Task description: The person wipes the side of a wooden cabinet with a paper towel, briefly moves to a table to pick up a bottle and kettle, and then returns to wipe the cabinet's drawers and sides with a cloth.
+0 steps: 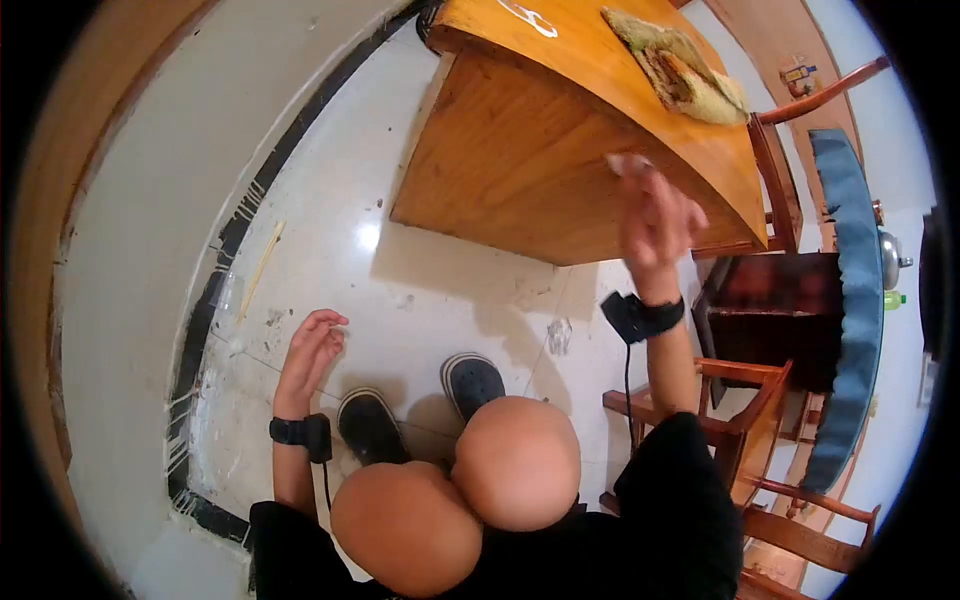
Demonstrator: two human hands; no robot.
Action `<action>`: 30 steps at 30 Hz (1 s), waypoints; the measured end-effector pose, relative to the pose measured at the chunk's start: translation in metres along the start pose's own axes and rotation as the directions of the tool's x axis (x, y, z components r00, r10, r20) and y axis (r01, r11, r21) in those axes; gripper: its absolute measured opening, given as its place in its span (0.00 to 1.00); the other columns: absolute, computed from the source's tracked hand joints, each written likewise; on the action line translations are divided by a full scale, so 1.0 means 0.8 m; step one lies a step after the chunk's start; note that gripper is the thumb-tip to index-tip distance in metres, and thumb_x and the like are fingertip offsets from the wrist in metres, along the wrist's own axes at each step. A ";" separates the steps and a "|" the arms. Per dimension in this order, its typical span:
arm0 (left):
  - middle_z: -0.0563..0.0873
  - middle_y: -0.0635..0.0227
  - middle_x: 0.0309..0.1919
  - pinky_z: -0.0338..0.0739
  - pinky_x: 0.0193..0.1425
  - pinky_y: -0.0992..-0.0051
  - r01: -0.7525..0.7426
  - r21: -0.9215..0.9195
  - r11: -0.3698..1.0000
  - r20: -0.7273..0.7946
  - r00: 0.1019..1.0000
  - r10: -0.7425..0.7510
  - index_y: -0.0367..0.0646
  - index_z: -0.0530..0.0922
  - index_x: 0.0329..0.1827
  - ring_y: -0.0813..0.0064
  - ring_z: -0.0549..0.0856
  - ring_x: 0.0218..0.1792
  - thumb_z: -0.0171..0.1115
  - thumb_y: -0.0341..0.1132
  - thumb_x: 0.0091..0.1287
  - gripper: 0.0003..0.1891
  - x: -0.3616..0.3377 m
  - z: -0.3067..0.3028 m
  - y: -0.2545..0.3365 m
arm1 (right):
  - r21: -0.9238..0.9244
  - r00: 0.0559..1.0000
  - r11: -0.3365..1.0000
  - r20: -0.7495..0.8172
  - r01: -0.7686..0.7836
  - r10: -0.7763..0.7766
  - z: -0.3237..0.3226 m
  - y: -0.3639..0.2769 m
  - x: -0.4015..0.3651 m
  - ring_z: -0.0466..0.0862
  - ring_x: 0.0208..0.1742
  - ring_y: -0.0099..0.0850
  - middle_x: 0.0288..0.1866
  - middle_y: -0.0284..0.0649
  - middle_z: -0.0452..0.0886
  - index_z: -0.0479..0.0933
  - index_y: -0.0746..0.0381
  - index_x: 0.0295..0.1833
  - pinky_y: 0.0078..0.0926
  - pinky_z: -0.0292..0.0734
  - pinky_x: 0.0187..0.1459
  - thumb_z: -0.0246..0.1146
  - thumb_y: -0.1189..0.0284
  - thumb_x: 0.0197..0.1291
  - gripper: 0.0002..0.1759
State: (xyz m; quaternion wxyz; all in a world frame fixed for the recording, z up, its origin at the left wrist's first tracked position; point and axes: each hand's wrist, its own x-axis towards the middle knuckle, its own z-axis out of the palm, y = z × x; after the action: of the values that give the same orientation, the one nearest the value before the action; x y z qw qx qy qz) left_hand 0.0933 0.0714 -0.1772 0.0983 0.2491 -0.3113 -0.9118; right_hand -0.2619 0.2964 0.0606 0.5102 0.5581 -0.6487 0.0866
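My left hand (316,352) hangs over the tiled floor, its fingers loosely bent and apart with nothing in them. Raised in front of the wooden desk's side panel (500,160) is my right hand (658,222), smeared by motion. Its fingers are bent together, and a small whitish thing (618,163) shows at their tips, too blurred to name. On the floor below lies a crumpled piece of clear plastic (559,337). A thin pale stick (262,268) rests near the wall, beside a clear plastic scrap (229,293).
A folded yellowish-green towel (680,70) and a white strip (528,18) lie on the desktop. Wooden chairs (745,420) and a table with a blue cloth (862,300) stand at the right. The wall (130,250) runs along the left. Dark clogs (472,385) are on my feet.
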 end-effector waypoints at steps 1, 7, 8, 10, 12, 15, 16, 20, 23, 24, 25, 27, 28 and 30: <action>0.81 0.65 0.48 0.73 0.45 0.80 -0.005 -0.002 1.000 -0.010 1.000 0.005 0.42 0.75 0.52 0.84 0.78 0.38 0.55 0.33 0.72 0.09 -0.001 0.001 0.001 | -0.016 0.997 0.997 0.016 -0.081 0.081 -0.013 0.010 -0.006 0.83 0.40 0.29 0.46 0.39 0.84 0.85 0.61 0.42 0.23 0.68 0.41 0.68 0.85 0.47 0.15; 0.82 0.64 0.48 0.72 0.45 0.80 -0.007 -0.010 1.000 -0.077 0.997 0.007 0.41 0.75 0.51 0.83 0.78 0.38 0.55 0.33 0.72 0.09 -0.006 -0.008 0.006 | -0.446 0.970 0.864 -0.051 -0.236 0.239 -0.061 0.048 -0.067 0.78 0.43 0.30 0.45 0.37 0.83 0.85 0.59 0.49 0.24 0.72 0.41 0.68 0.85 0.53 0.18; 0.82 0.64 0.48 0.72 0.45 0.80 -0.005 -0.013 1.000 -0.083 0.997 0.003 0.41 0.75 0.51 0.83 0.78 0.38 0.55 0.32 0.72 0.09 -0.006 -0.009 0.006 | -0.434 0.962 0.861 -0.071 -0.267 0.262 -0.059 0.046 -0.070 0.76 0.43 0.30 0.45 0.37 0.82 0.85 0.58 0.49 0.24 0.73 0.41 0.67 0.86 0.53 0.18; 0.82 0.64 0.48 0.72 0.44 0.80 0.010 -0.004 1.000 -0.103 0.995 -0.010 0.41 0.75 0.51 0.83 0.78 0.38 0.55 0.32 0.72 0.09 -0.007 -0.005 0.010 | -0.399 0.971 0.886 -0.084 -0.238 0.223 -0.057 0.037 -0.053 0.76 0.42 0.28 0.44 0.35 0.82 0.85 0.58 0.49 0.23 0.69 0.41 0.69 0.86 0.50 0.20; 0.82 0.64 0.48 0.72 0.44 0.80 0.031 0.015 0.999 -0.130 0.991 -0.028 0.41 0.75 0.51 0.83 0.78 0.38 0.55 0.32 0.72 0.09 -0.009 0.003 0.016 | -0.381 0.976 0.899 -0.110 -0.217 0.189 -0.048 0.028 -0.039 0.76 0.41 0.28 0.44 0.35 0.82 0.85 0.58 0.49 0.22 0.68 0.41 0.70 0.87 0.47 0.22; 0.82 0.64 0.48 0.72 0.44 0.80 0.002 -0.010 1.000 -0.082 0.997 -0.003 0.41 0.75 0.51 0.83 0.78 0.37 0.54 0.32 0.72 0.08 -0.006 0.002 0.009 | -0.341 0.948 0.888 -0.187 -0.309 0.258 -0.029 0.023 -0.045 0.76 0.42 0.29 0.44 0.36 0.82 0.85 0.58 0.48 0.22 0.70 0.42 0.70 0.87 0.47 0.21; 0.82 0.64 0.47 0.72 0.44 0.80 0.004 -0.013 1.000 -0.087 0.996 -0.005 0.41 0.75 0.51 0.83 0.78 0.37 0.54 0.32 0.72 0.08 -0.006 0.001 0.007 | -0.296 0.944 0.902 -0.195 -0.314 0.265 -0.023 0.018 -0.040 0.77 0.42 0.31 0.44 0.37 0.82 0.85 0.58 0.49 0.23 0.70 0.43 0.69 0.87 0.47 0.21; 0.82 0.64 0.47 0.72 0.44 0.80 0.006 -0.010 1.000 -0.096 0.995 -0.007 0.41 0.75 0.50 0.83 0.78 0.36 0.54 0.32 0.72 0.08 -0.012 0.004 0.007 | -0.187 0.935 0.935 -0.253 -0.300 0.250 0.004 -0.003 -0.018 0.78 0.40 0.31 0.45 0.38 0.82 0.83 0.59 0.50 0.24 0.70 0.43 0.67 0.89 0.48 0.22; 0.82 0.64 0.47 0.72 0.44 0.80 0.002 0.006 1.000 -0.093 0.996 -0.002 0.41 0.75 0.50 0.83 0.78 0.36 0.54 0.32 0.72 0.08 -0.019 -0.002 0.007 | -0.032 0.893 0.930 -0.293 -0.365 0.340 0.023 -0.004 -0.030 0.79 0.40 0.32 0.46 0.40 0.83 0.84 0.60 0.48 0.26 0.70 0.43 0.67 0.88 0.48 0.20; 0.82 0.64 0.47 0.72 0.44 0.80 0.005 0.014 1.000 -0.087 0.996 -0.004 0.41 0.75 0.50 0.83 0.78 0.36 0.54 0.32 0.72 0.08 -0.021 -0.004 0.007 | -0.041 0.936 0.953 -0.206 -0.301 0.287 0.019 -0.007 -0.030 0.80 0.41 0.34 0.47 0.42 0.83 0.83 0.61 0.48 0.29 0.72 0.44 0.66 0.87 0.48 0.20; 0.82 0.65 0.47 0.72 0.44 0.80 0.012 0.009 1.000 -0.107 0.994 -0.011 0.41 0.75 0.50 0.83 0.78 0.37 0.54 0.32 0.72 0.08 -0.023 -0.005 0.007 | -0.046 0.966 0.970 -0.117 -0.237 0.230 0.013 -0.014 -0.029 0.81 0.42 0.36 0.47 0.44 0.83 0.83 0.61 0.49 0.32 0.74 0.44 0.66 0.87 0.48 0.20; 0.82 0.65 0.47 0.72 0.44 0.80 0.026 0.002 1.000 -0.144 0.989 -0.026 0.41 0.75 0.50 0.83 0.78 0.37 0.54 0.31 0.72 0.08 -0.027 -0.007 0.007 | 0.026 0.996 0.997 -0.051 -0.069 0.070 0.022 -0.019 -0.044 0.82 0.44 0.39 0.49 0.46 0.82 0.82 0.64 0.49 0.35 0.76 0.43 0.64 0.86 0.44 0.22; 0.82 0.65 0.47 0.72 0.44 0.80 0.026 0.004 1.000 -0.146 0.989 -0.026 0.41 0.75 0.50 0.83 0.78 0.37 0.54 0.31 0.72 0.08 -0.028 -0.007 0.007 | 0.098 0.996 0.995 -0.082 0.038 -0.030 0.041 -0.023 -0.067 0.82 0.44 0.39 0.51 0.47 0.82 0.82 0.66 0.50 0.36 0.77 0.42 0.63 0.85 0.41 0.24; 0.81 0.65 0.47 0.71 0.44 0.81 0.021 0.008 1.000 -0.156 0.988 -0.020 0.41 0.75 0.50 0.84 0.77 0.36 0.54 0.31 0.72 0.08 -0.031 -0.008 0.009 | 0.241 0.990 0.970 0.130 0.021 -0.053 0.059 -0.042 -0.103 0.81 0.39 0.32 0.47 0.40 0.84 0.83 0.62 0.40 0.31 0.70 0.40 0.66 0.81 0.46 0.12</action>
State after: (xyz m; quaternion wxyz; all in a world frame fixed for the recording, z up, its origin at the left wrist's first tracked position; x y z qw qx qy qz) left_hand 0.1182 0.0709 -0.1675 0.1118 0.3235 -0.3043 -0.8890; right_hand -0.2731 0.3043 -0.0394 0.3956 0.6321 -0.6560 0.1167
